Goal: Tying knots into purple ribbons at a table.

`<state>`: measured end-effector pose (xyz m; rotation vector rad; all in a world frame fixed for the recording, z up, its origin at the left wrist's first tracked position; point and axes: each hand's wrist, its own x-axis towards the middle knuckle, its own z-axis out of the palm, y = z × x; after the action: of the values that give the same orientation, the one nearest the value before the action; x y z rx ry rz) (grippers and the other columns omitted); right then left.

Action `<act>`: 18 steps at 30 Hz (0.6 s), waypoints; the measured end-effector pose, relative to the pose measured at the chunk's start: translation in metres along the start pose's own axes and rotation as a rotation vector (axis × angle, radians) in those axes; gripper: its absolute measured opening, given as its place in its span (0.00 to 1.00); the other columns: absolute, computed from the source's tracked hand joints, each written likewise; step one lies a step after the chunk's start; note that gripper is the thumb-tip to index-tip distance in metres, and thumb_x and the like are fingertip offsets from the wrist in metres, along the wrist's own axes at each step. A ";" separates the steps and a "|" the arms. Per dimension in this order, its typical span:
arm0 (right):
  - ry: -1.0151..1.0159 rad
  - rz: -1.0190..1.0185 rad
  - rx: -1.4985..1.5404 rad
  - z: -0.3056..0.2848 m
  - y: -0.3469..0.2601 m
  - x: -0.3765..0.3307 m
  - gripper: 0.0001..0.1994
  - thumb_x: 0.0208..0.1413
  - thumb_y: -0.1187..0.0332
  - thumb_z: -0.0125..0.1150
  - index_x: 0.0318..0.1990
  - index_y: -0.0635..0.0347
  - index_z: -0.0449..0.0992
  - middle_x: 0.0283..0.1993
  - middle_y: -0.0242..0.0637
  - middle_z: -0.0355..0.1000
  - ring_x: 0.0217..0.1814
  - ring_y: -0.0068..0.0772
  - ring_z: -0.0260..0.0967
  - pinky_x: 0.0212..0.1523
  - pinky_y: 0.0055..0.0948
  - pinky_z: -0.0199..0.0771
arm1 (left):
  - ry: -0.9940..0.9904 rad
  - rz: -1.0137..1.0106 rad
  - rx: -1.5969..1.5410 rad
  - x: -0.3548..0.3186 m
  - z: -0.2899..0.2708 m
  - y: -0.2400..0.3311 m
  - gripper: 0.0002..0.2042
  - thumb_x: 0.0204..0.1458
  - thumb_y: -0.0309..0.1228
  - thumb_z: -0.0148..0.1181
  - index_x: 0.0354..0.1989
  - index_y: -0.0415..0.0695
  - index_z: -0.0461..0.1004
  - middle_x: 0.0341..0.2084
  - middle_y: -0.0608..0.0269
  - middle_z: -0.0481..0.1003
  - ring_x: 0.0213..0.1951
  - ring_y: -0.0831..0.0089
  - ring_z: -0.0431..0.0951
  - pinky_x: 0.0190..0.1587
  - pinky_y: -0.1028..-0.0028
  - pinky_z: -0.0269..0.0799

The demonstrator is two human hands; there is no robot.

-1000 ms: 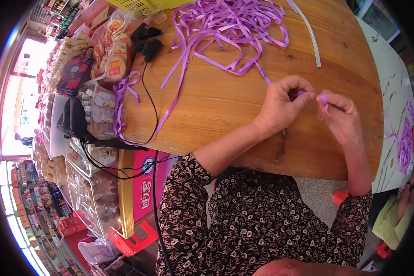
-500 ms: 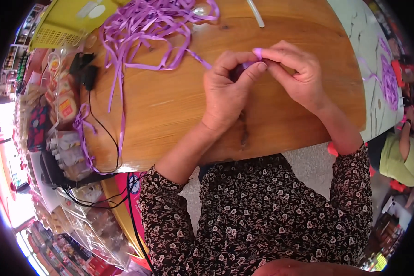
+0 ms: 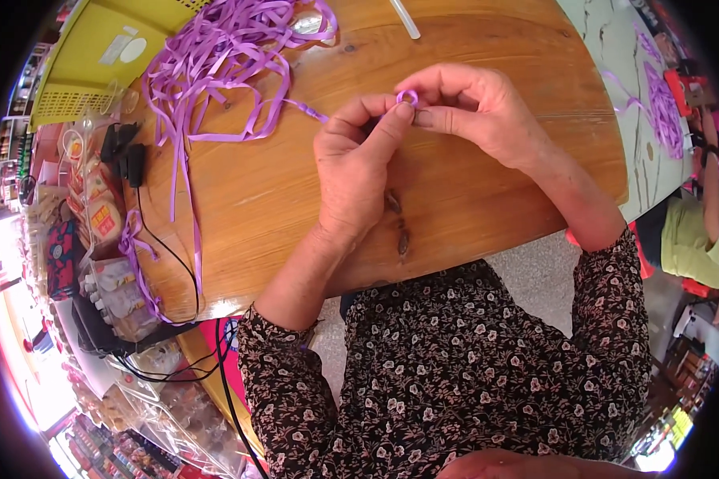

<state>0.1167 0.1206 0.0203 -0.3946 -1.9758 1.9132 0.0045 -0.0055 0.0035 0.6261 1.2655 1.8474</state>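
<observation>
Over the wooden table [image 3: 280,215], my left hand [image 3: 355,156] and my right hand [image 3: 483,112] meet fingertip to fingertip. A small loop of purple ribbon [image 3: 407,96] stands up between them. My left thumb and forefinger pinch its base, while the right thumb and fingers close on its right side. From my left hand the ribbon runs left, with a small bunched or knotted part, to a loose heap of purple ribbon [image 3: 224,64] at the table's far left. Part of the ribbon inside my left hand is hidden by the fingers.
A yellow-green plastic basket [image 3: 96,64] stands at the far left. Black plugs with a cable [image 3: 136,166] and packaged goods [image 3: 104,215] line the left edge. A clear stick [image 3: 405,19] lies at the back. On the marbled table [image 3: 615,48] at right lies more purple ribbon [image 3: 661,108].
Both hands have shifted left in view, as the whole scene has too. The ribbon between my fingertips now forms a small open ring, where before it was a short folded end.
</observation>
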 end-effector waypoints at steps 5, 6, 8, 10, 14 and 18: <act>-0.004 -0.381 -0.434 -0.001 -0.001 -0.004 0.11 0.49 0.79 0.61 0.42 0.64 0.76 0.34 0.35 0.73 0.35 0.27 0.70 0.36 0.23 0.68 | -0.057 -0.086 -0.068 -0.002 -0.002 0.006 0.03 0.53 0.25 0.59 0.33 0.39 0.76 0.25 0.74 0.74 0.26 0.90 0.66 0.27 0.88 0.60; -0.001 -0.381 -0.437 -0.001 -0.002 -0.005 0.11 0.49 0.79 0.61 0.42 0.64 0.76 0.34 0.35 0.73 0.35 0.27 0.70 0.36 0.23 0.68 | -0.049 -0.086 -0.031 -0.002 -0.003 0.006 0.03 0.53 0.25 0.58 0.33 0.39 0.76 0.25 0.75 0.73 0.26 0.90 0.65 0.26 0.88 0.60; 0.055 -0.700 -0.933 -0.002 -0.004 -0.007 0.13 0.43 0.79 0.63 0.40 0.64 0.77 0.33 0.36 0.71 0.32 0.31 0.69 0.35 0.27 0.67 | -0.049 -0.083 0.004 -0.003 -0.004 0.006 0.03 0.53 0.25 0.58 0.33 0.39 0.76 0.25 0.75 0.73 0.25 0.91 0.65 0.26 0.88 0.59; 0.055 -0.808 -0.991 -0.005 -0.002 -0.006 0.14 0.41 0.77 0.63 0.39 0.64 0.77 0.32 0.35 0.71 0.32 0.31 0.68 0.34 0.28 0.67 | -0.031 -0.145 0.055 -0.004 -0.005 0.007 0.03 0.53 0.24 0.57 0.33 0.38 0.76 0.25 0.75 0.73 0.25 0.90 0.66 0.26 0.88 0.60; 0.028 -1.049 -1.111 -0.006 -0.007 -0.006 0.15 0.38 0.72 0.61 0.38 0.65 0.78 0.31 0.33 0.70 0.31 0.31 0.67 0.34 0.30 0.66 | -0.015 -0.121 0.075 -0.003 -0.002 0.004 0.03 0.53 0.23 0.57 0.33 0.37 0.76 0.24 0.74 0.73 0.25 0.89 0.66 0.26 0.88 0.60; -0.010 -1.112 -1.104 -0.014 -0.009 -0.004 0.15 0.40 0.70 0.59 0.39 0.65 0.78 0.31 0.34 0.70 0.31 0.32 0.67 0.33 0.29 0.65 | -0.105 -0.236 0.058 0.000 -0.010 0.011 0.04 0.52 0.25 0.60 0.33 0.38 0.76 0.24 0.74 0.73 0.25 0.88 0.66 0.26 0.87 0.61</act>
<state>0.1265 0.1310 0.0295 0.4173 -2.2904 0.1073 -0.0064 -0.0129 0.0099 0.5709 1.2691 1.5702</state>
